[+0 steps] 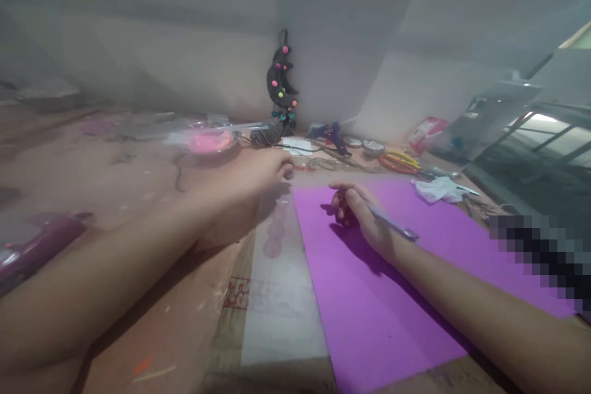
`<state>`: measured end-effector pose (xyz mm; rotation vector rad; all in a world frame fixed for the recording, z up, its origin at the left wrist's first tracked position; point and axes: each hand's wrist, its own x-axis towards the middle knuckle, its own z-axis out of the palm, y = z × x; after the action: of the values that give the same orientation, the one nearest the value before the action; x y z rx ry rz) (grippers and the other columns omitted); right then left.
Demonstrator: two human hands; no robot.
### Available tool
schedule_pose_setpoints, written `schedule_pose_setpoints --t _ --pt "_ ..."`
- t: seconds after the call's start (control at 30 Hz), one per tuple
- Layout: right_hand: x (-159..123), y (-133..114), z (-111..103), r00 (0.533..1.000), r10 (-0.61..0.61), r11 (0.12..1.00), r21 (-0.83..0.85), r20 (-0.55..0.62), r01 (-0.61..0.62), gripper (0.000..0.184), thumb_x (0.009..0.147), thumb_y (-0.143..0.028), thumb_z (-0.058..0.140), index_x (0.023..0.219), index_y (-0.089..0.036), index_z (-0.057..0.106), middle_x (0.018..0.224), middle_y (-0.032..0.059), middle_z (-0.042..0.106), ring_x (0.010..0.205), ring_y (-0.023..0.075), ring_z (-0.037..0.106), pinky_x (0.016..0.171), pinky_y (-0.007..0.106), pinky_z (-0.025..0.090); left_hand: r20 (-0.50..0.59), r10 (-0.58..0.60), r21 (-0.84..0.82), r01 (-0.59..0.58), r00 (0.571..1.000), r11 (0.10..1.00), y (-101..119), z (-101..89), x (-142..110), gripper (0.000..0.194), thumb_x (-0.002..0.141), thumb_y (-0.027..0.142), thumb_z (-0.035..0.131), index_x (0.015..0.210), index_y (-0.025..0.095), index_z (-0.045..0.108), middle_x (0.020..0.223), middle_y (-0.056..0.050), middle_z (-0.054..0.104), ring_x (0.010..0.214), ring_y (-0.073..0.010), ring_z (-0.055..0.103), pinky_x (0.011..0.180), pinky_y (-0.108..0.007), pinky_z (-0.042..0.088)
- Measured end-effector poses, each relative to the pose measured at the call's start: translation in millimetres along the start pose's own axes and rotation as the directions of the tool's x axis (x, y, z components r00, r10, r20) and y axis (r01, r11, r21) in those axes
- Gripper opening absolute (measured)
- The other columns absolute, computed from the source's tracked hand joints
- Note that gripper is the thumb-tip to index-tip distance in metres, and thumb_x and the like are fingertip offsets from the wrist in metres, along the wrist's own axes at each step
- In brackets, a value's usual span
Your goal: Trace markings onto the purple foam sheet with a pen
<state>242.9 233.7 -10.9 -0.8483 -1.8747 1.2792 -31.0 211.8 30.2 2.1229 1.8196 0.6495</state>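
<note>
A grey-white pen (392, 223) lies across my right hand (357, 212), gripped at the thumb with its far end sticking out behind over the wrist. The index finger points forward while the other fingers curl in. Beneath this hand is a large purple sheet (364, 308), and the hand casts a shadow on it. My left hand (272, 178) is over the table just left of the sheet's far corner, blurred, with its visible fingers curled in. What it holds, if anything, is hidden. A pale translucent strip (281, 326) lies along the purple sheet's left edge.
Behind my left hand stands a clear bowl with pink contents (210, 141). Orange-and-yellow-handled pliers (399, 162), a dark blue glue gun (339, 138) and crumpled tissue (438, 189) lie at the back. A black moon ornament (281, 83) hangs on the wall. A maroon tool (44, 246) lies left.
</note>
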Motion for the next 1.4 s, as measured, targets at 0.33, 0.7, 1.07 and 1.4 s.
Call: schedule_pose_setpoints --t 0.33,0.7,1.07,1.4 --pt "3 -12 -3 0.996 0.09 0.973 0.215 -0.009 -0.085 0.044 0.086 -0.058 0.076 0.079 -0.025 0.049 0.054 -0.0067 0.057 0.041 0.0112 0.046 0.042 0.025 0.034 -0.025 0.022 -0.052 -0.023 0.999 0.998 0 1.1 0 0.048 0.1 0.062 0.049 0.105 0.024 0.079 0.115 -0.006 0.081 0.108 -0.0261 0.073 0.091 -0.035 0.054" --pt "-1 -38 2 0.995 0.097 0.948 0.303 0.034 -0.103 0.054 0.088 -0.075 0.068 0.082 -0.024 0.054 0.07 -0.0008 0.058 0.062 0.0161 0.055 0.059 0.031 0.05 -0.135 0.341 -0.125 -0.357 0.93 0.926 74 70.1 -45 0.036 0.106 0.039 0.045 0.081 0.021 0.064 0.085 -0.007 0.072 0.087 -0.0246 0.065 0.087 -0.042 0.049" --pt "-8 -89 -26 0.998 -0.048 0.952 0.301 -0.052 0.061 0.044 0.1 -0.061 0.041 0.072 -0.028 0.035 0.06 -0.0023 0.031 0.053 0.0172 0.03 0.051 0.034 0.039 -0.247 0.632 0.051 -0.641 0.735 0.766 78 71.7 -63 0.016 0.103 0.03 0.054 0.102 0.018 0.065 0.099 -0.009 0.07 0.095 -0.0248 0.059 0.091 -0.042 0.047" --pt "-9 -83 -29 0.999 0.008 0.928 0.373 -0.038 0.007 0.05 0.095 -0.058 0.054 0.064 -0.028 0.029 0.052 -0.0043 0.022 0.048 0.0143 0.02 0.044 0.029 0.029 -0.209 0.707 0.134 -0.697 0.675 0.705 75 77.8 -61 0.024 0.111 0.037 0.054 0.105 0.017 0.067 0.098 -0.007 0.069 0.097 -0.0237 0.06 0.094 -0.039 0.046"
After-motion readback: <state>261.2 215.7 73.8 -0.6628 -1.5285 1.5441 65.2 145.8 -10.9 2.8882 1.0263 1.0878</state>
